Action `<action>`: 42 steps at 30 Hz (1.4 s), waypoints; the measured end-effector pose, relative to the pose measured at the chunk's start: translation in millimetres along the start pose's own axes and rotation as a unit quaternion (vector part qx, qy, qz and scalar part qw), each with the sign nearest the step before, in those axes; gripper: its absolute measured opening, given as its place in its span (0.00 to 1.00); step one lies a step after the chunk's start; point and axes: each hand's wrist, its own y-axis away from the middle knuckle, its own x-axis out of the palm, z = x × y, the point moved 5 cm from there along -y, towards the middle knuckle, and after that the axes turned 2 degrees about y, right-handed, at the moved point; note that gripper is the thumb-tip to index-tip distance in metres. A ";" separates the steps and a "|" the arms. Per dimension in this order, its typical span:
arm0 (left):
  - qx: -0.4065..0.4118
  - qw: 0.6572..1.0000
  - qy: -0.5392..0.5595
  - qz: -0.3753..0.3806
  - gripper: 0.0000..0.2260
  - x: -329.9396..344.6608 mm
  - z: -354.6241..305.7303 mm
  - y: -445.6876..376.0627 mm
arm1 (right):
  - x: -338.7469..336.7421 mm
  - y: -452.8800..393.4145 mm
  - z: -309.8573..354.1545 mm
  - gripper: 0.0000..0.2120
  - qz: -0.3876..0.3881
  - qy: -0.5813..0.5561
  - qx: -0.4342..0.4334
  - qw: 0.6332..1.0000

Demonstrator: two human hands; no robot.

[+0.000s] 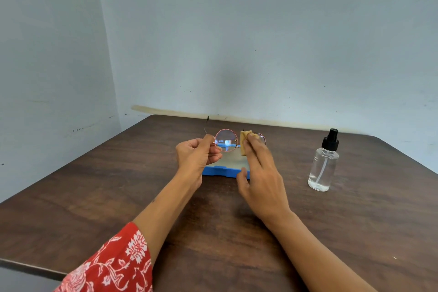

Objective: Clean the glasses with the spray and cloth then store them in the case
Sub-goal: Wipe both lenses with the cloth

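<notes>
— Where do we find the glasses (226,140)?

— Held up above the brown table (94,197), in front of the wall; we see a thin pinkish round frame, and the left hand (198,154) pinches it at the left hinge between thumb and curled fingers; the left temple arm sticks up past the knuckles.

— And the right hand (260,173)?

— It holds a small tan cloth (244,141) against the right lens; the forefinger and middle finger lie long and nearly straight over the cloth, close together, the thumb stands apart lower down; we cannot tell how the fingers grip behind the lens, since the hand hides most of that lens.

— What lies under the hands?

— A blue case (218,170), open and flat on the table, with a grey inside; both hands hide parts of it; the glasses hang above its far edge and we see no touch between them.

— The spray?

— The clear spray bottle (323,163) with a black pump top stands upright on the table, well to the right of the right hand; nothing touches it; a little clear liquid shows at its base.

— Anything else?

— A red sleeve (113,265) with a white flower print on the left arm, low in the view.
</notes>
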 end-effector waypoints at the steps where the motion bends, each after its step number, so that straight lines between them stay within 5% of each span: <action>1: 0.000 1.000 0.000 0.000 0.06 0.1 -0.2 0.2 | -0.7 0.1 -5.6 0.30 -0.007 -0.011 0.026 1.000; 5: 0.002 1.000 0.005 -0.005 0.07 -0.8 -0.7 0.7 | -2.9 2.6 -17.1 0.29 -0.030 -0.019 0.090 0.995; 11: -0.003 1.000 0.011 -0.015 0.05 -2.5 0.1 -0.4 | -0.7 3.0 11.0 0.31 0.031 0.001 -0.044 0.999; 17: -0.001 0.999 0.029 -0.015 0.06 -3.3 -2.4 -2.6 | -1.7 2.7 -17.1 0.28 -0.027 -0.020 0.095 0.995; 24: -0.004 0.999 0.037 -0.025 0.05 -5.4 -1.5 -3.4 | -0.2 2.9 1.9 0.30 0.007 -0.019 -0.004 1.000; 30: -0.004 0.999 0.034 -0.020 0.06 -4.0 -1.1 -2.8 | -2.9 2.4 -17.0 0.28 -0.043 -0.038 0.098 0.993; 36: -0.003 0.999 0.029 -0.014 0.05 -2.0 0.3 -1.0 | 0.1 2.4 12.8 0.30 0.032 -0.002 -0.052 0.998; 42: -0.004 0.999 0.034 -0.017 0.05 -2.9 -1.4 -1.5 | -2.7 2.3 -18.2 0.28 -0.030 -0.021 0.095 0.995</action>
